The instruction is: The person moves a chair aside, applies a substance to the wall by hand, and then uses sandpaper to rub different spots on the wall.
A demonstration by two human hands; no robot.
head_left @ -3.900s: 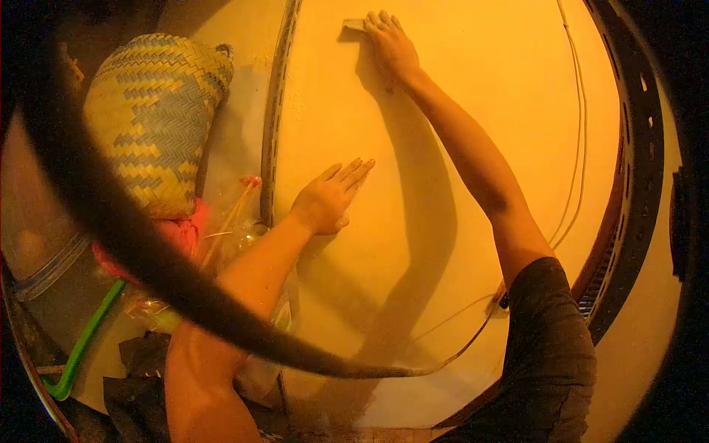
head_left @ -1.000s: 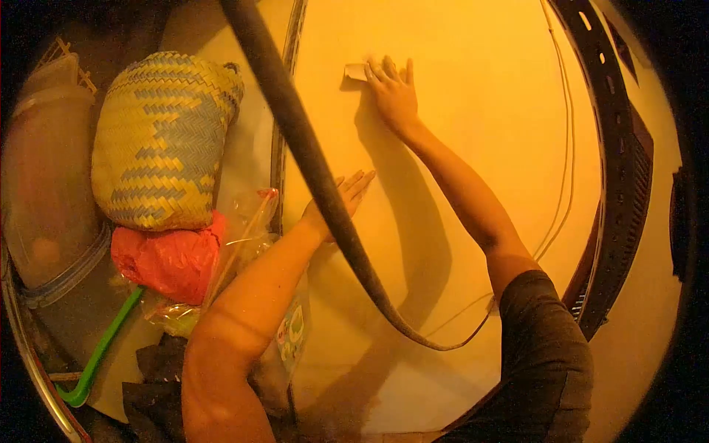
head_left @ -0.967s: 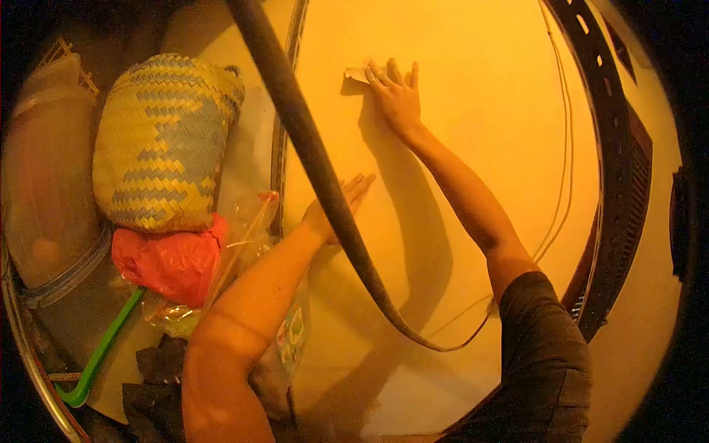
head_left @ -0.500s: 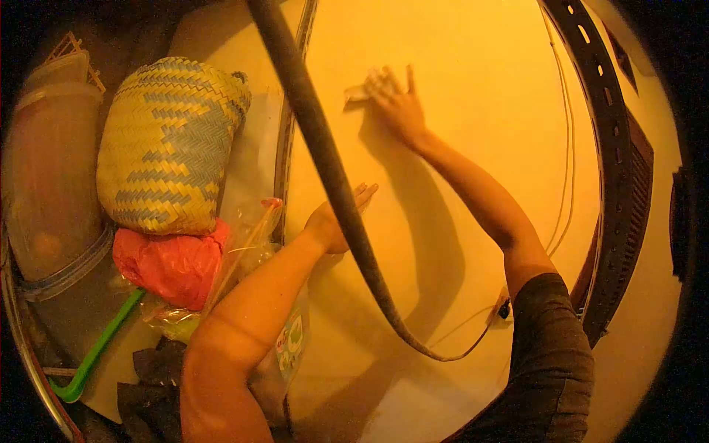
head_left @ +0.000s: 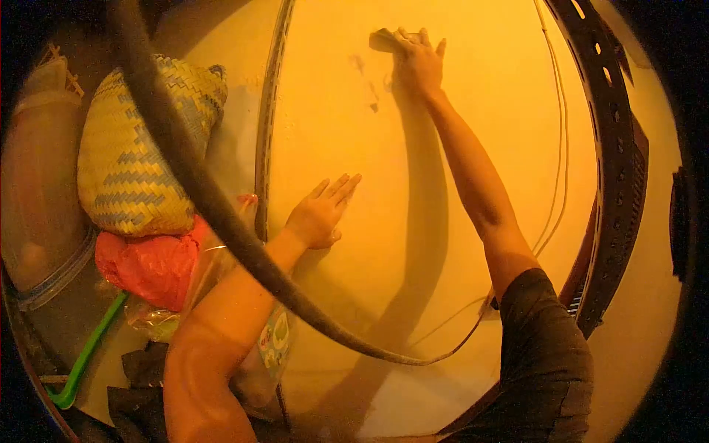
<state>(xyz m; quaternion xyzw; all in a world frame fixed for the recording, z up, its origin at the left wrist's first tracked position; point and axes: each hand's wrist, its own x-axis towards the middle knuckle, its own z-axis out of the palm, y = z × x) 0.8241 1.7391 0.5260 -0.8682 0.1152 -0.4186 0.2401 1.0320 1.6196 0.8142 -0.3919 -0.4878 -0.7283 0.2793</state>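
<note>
My right hand [head_left: 422, 68] is raised high against the pale wall [head_left: 473, 148], its fingers pressing a folded grey-brown sheet [head_left: 385, 40] flat to the surface; the sheet's left end sticks out past the fingertips. Dark smudges [head_left: 365, 81] mark the wall just below and left of it. Lower down, my left hand [head_left: 319, 214] rests on the wall with fingers extended and nothing in it. A dark cable [head_left: 244, 255], close to the camera, crosses in front of my left forearm.
At left are a woven yellow-and-grey basket [head_left: 133, 162], a red plastic bag [head_left: 148, 266], a green curved handle [head_left: 92, 354] and a large plastic container [head_left: 44, 184]. A slotted metal upright [head_left: 272, 111] stands left of my hands, another dark perforated one [head_left: 609, 133] at right. Thin wires [head_left: 563, 148] run down the wall.
My right hand has moved up the wall with the sheet, uncovering the dark smudges. My left hand stays on the wall, its fingers now more visible. The cable appears shifted left.
</note>
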